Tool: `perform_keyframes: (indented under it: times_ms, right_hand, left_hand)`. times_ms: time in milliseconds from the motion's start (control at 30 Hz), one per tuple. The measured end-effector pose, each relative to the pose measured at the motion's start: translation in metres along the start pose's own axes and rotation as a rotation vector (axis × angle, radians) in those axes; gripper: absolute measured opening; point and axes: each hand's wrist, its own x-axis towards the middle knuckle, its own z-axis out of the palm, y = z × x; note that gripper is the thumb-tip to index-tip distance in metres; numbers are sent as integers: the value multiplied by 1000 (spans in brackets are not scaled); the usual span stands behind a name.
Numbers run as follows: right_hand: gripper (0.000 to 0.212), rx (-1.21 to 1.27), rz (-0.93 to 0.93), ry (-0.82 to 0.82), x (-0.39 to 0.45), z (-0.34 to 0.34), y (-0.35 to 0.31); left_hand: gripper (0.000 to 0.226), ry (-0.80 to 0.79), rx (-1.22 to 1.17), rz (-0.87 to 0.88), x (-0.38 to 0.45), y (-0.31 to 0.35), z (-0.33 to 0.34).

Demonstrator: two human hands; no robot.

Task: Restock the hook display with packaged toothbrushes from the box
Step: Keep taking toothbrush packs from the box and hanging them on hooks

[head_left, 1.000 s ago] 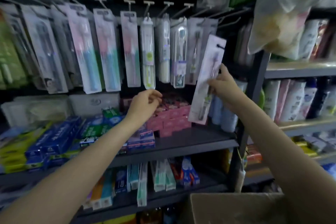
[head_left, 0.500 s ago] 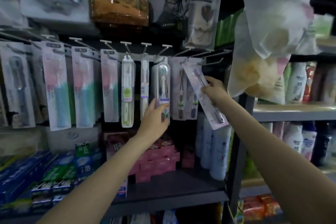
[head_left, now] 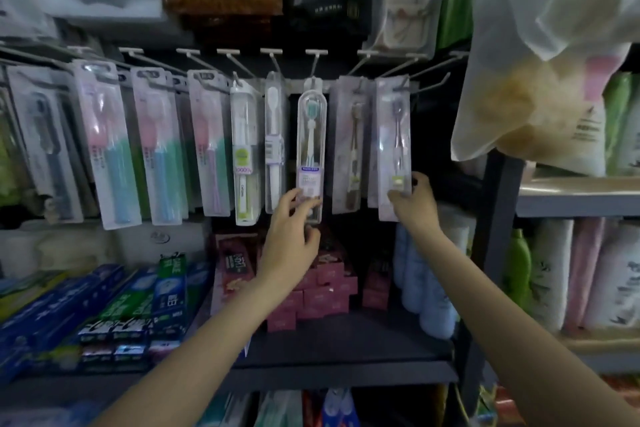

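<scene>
Both fingers [head_left: 417, 180] on hanging toothbrush packs [head_left: 394, 149]

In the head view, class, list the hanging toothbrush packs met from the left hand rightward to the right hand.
left hand → clear case with green-bristled toothbrush → brown-handled toothbrush pack → purple toothbrush pack → right hand

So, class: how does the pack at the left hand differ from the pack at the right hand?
The left hand's pack is a rigid clear case with a rounded top; the right hand's pack is flat and square-cornered. The left hand's pack shows a teal brush head; the right hand's pack shows a darker one. Both hang upright from hooks.
</scene>
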Motion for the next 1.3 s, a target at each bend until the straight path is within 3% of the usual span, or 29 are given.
perform_keyframes:
  times_ms: [133, 267, 367, 500, 567, 633, 767, 900, 1133, 1300]
  right_hand:
    - [42, -102, 20, -86, -62, -18, 72]
    - [23, -185, 73, -187, -119, -55, 133]
    - [20, -204, 248, -486, -167, -75, 185]
    - [21, -467, 578, -929, -252, -77, 267]
    - [28, -494, 735, -1062, -295, -71, 300]
    - [32, -511, 828, -1182, -331, -59, 321]
    - [51, -478, 866, -1458, -388, -29, 355]
    - [67, -491, 798, -1577, -416, -9, 374]
    - [80, -563, 631, -1521, -421, -5, 380]
    - [76, -672, 605, -1597, -416, 7, 379]
  left_hand:
    - [34, -23, 6, 31, -59, -17, 25]
    - [34, -181, -49, -11, -137, -34, 60]
    - [32, -418, -58, -109, -210, -49, 95]
    - [51, -964, 66, -275, -301, -56, 119]
    - [63, -1181, 106, -332, -332, -60, 124]
    - [70, -1286, 69, -400, -353, -62, 125]
    - [76, -1253, -76, -580, -375, -59, 130]
    - [76, -1224, -79, -580, -376, -60, 131]
    - [73, -1236, -31, -550, -369, -53, 129]
    - [72, -1265, 43, -542, -363, -48, 127]
